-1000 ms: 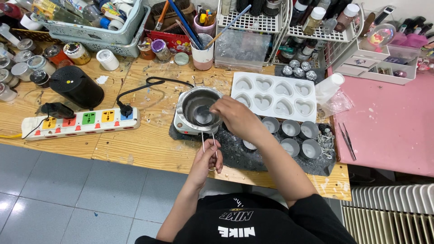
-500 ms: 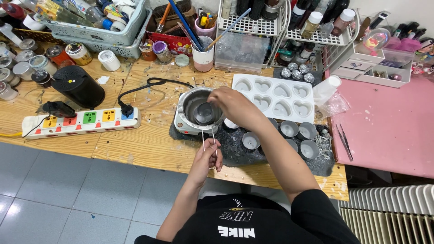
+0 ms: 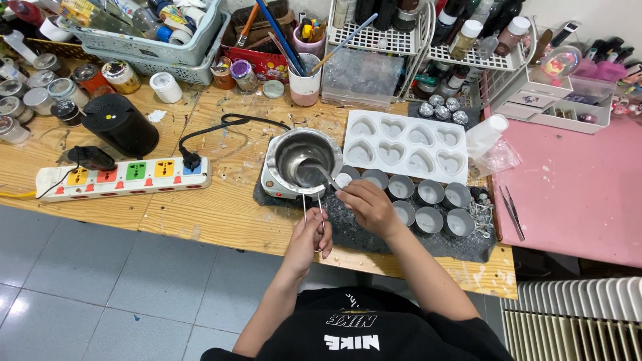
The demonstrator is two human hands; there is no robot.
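A small steel melting pot (image 3: 302, 160) sits on a white heater (image 3: 273, 184) at the front of the wooden bench. My left hand (image 3: 309, 235) grips the pot's wire handle (image 3: 313, 210) at the bench edge. My right hand (image 3: 369, 204) holds a thin metal spoon (image 3: 326, 177) whose tip reaches into the pot. Just right of my right hand stand several small round metal cups (image 3: 429, 192) on a dark speckled mat (image 3: 401, 234). Behind them lies a white heart-shaped mould tray (image 3: 404, 142).
A white power strip (image 3: 124, 175) with coloured sockets and a black round speaker (image 3: 120, 124) lie to the left. Jars, baskets, brush cups and wire racks crowd the back. A pink board (image 3: 575, 187) with tweezers (image 3: 512, 208) lies at right; a radiator is below it.
My right hand has drawn back from over the pot toward me and to the right, now holding the spoon at the pot's rim. More metal cups show. My left hand stays on the handle.
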